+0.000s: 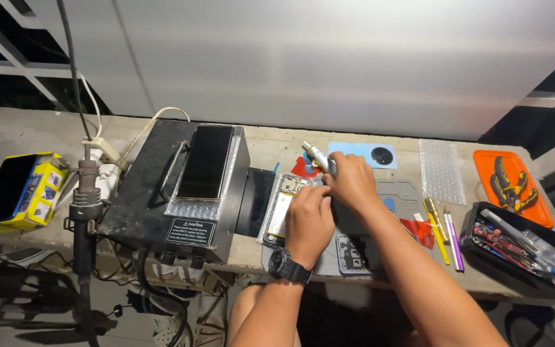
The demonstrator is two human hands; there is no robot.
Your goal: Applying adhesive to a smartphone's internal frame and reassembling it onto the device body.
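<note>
A long concrete bench [20,132] carries a yellow box [41,186] at the left, then a black machine [155,193], an opened phone [282,209] on a grey mat [406,193], bubble wrap [441,170], an orange tray [486,170] (pliers inside) and a black tool tray [476,215] at the right.
</note>
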